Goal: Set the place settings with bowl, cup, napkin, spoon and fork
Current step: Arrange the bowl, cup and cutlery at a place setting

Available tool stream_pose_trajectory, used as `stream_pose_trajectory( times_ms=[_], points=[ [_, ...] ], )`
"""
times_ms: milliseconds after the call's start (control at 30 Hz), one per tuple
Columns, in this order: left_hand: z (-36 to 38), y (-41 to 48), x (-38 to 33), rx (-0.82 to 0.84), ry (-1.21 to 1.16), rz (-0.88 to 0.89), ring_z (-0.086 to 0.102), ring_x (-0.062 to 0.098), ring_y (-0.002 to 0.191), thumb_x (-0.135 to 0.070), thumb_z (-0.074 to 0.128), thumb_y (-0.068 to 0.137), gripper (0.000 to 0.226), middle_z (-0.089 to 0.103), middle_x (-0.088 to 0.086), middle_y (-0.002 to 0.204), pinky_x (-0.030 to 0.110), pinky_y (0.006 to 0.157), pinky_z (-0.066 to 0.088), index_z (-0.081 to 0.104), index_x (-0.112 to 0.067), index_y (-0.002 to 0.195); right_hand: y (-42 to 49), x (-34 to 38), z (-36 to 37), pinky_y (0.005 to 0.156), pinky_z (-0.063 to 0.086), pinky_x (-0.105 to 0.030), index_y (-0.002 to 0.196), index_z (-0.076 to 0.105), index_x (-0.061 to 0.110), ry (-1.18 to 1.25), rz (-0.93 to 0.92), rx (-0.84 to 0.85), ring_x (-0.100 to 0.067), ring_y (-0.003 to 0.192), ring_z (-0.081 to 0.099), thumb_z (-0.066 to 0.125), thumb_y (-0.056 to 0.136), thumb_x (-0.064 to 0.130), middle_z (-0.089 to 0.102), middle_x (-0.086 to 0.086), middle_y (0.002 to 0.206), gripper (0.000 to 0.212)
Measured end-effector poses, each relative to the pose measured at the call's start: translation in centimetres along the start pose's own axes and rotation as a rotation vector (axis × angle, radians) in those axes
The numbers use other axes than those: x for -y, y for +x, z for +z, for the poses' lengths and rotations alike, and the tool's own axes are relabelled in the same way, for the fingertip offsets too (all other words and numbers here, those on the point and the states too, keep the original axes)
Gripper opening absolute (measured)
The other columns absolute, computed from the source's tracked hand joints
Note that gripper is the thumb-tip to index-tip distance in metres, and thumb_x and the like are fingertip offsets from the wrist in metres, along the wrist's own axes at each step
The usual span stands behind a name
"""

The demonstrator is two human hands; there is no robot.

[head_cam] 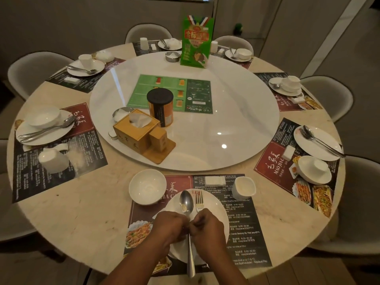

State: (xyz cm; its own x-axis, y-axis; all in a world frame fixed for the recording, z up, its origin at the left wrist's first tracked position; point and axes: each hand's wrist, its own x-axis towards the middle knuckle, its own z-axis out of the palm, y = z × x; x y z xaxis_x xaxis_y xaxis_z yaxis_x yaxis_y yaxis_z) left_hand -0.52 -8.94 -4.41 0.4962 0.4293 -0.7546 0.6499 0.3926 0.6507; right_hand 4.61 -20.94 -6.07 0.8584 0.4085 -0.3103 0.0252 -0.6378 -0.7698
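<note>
both hands, left hand (167, 225) and right hand (207, 226), close side by side on the handles of the long steel spoon (187, 204) and steel fork (199, 201), whose heads lie just ahead of the knuckles on the round white plate (216, 204), so nudge them parallel and centred, lightly.

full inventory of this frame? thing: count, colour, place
table: 1, beige, round
turntable: 1, white, centre
placemats: 7, dark printed, round the edge
plates: 7, white, on placemats
nearest bowl: 1, white, left of nearest plate
nearest cup: 1, white, right of napkin
spoon, fork: silver, on nearest plate
tissue box: 1, wooden, on turntable
canister: 1, black-lidded, turntable
green sign: 1, far side
chairs: several, grey
hands: left, right, over nearest plate
</note>
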Motion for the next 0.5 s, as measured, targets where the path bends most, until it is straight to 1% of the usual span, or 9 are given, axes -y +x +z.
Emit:
stream_pose_trajectory(
  times_ms=[67,133,200,267,333,400,433,500],
  points=[
    [-0.1,0.2,0.0,-0.004,-0.009,-0.019,0.072,0.025,0.065,0.000,0.069,0.073,0.007,0.073,0.017,0.073,0.033,0.059,0.059,0.075,-0.002,0.073,0.0,-0.1,0.1,0.056,0.047,-0.015,0.074,0.056,0.028,-0.008,-0.012,0.022,-0.002,0.062,0.063,0.077,0.076,0.012,0.067,0.005,0.070,0.026],
    [-0.2,0.4,0.2,-0.015,-0.003,-0.016,0.071,0.023,0.062,-0.001,0.071,0.075,0.004,0.073,0.017,0.071,0.032,0.059,0.059,0.075,-0.002,0.075,0.0,-0.4,0.0,0.058,0.052,-0.018,0.076,0.057,0.029,-0.004,-0.012,0.042,-0.003,0.062,0.065,0.080,0.076,0.018,0.069,0.005,0.070,0.025],
    [-0.1,0.6,0.3,-0.027,0.001,0.001,0.072,0.024,0.064,-0.003,0.072,0.080,0.006,0.073,0.016,0.070,0.032,0.060,0.060,0.075,-0.003,0.074,0.0,-0.9,-0.5,0.060,0.052,-0.018,0.079,0.059,0.031,-0.032,-0.038,0.018,-0.002,0.065,0.065,0.082,0.076,0.023,0.068,0.008,0.070,0.025],
    [0.0,0.9,0.5,-0.060,0.041,0.038,0.072,0.023,0.066,-0.005,0.072,0.082,0.013,0.073,0.012,0.068,0.031,0.058,0.059,0.075,-0.007,0.069,0.0,-1.6,-1.2,0.064,0.052,-0.021,0.088,0.062,0.031,-0.143,-0.092,-0.054,-0.005,0.070,0.063,0.079,0.080,0.027,0.065,0.010,0.077,0.019],
    [0.1,1.2,0.7,-0.103,0.106,0.083,0.072,0.024,0.068,-0.006,0.071,0.083,0.018,0.073,0.010,0.067,0.035,0.061,0.061,0.075,-0.010,0.065,-0.2,-2.1,-1.8,0.067,0.048,-0.021,0.101,0.061,0.031,-0.274,-0.137,-0.110,-0.005,0.076,0.058,0.071,0.086,0.031,0.059,0.011,0.088,0.019],
    [0.3,1.3,0.8,-0.154,0.194,0.130,0.072,0.025,0.071,-0.009,0.070,0.084,0.019,0.073,0.010,0.069,0.043,0.070,0.062,0.075,-0.011,0.066,-0.3,-2.3,-1.9,0.069,0.043,-0.019,0.112,0.059,0.032,-0.349,-0.158,-0.099,-0.005,0.080,0.053,0.066,0.088,0.034,0.054,0.010,0.094,0.025],
    [0.3,1.3,0.8,-0.178,0.254,0.162,0.072,0.024,0.070,-0.011,0.069,0.085,0.019,0.072,0.008,0.069,0.044,0.072,0.061,0.075,-0.012,0.066,-0.4,-2.3,-1.8,0.070,0.043,-0.019,0.117,0.058,0.033,-0.375,-0.164,-0.079,-0.007,0.083,0.054,0.064,0.089,0.036,0.054,0.010,0.096,0.029],
    [0.5,1.2,0.7,-0.218,0.367,0.231,0.070,0.018,0.066,-0.016,0.071,0.085,0.020,0.071,0.002,0.066,0.040,0.071,0.060,0.076,-0.016,0.065,-0.4,-2.3,-1.5,0.075,0.045,-0.022,0.126,0.054,0.034,-0.411,-0.169,-0.040,-0.011,0.093,0.057,0.060,0.091,0.036,0.057,0.008,0.103,0.035]
  ],
)
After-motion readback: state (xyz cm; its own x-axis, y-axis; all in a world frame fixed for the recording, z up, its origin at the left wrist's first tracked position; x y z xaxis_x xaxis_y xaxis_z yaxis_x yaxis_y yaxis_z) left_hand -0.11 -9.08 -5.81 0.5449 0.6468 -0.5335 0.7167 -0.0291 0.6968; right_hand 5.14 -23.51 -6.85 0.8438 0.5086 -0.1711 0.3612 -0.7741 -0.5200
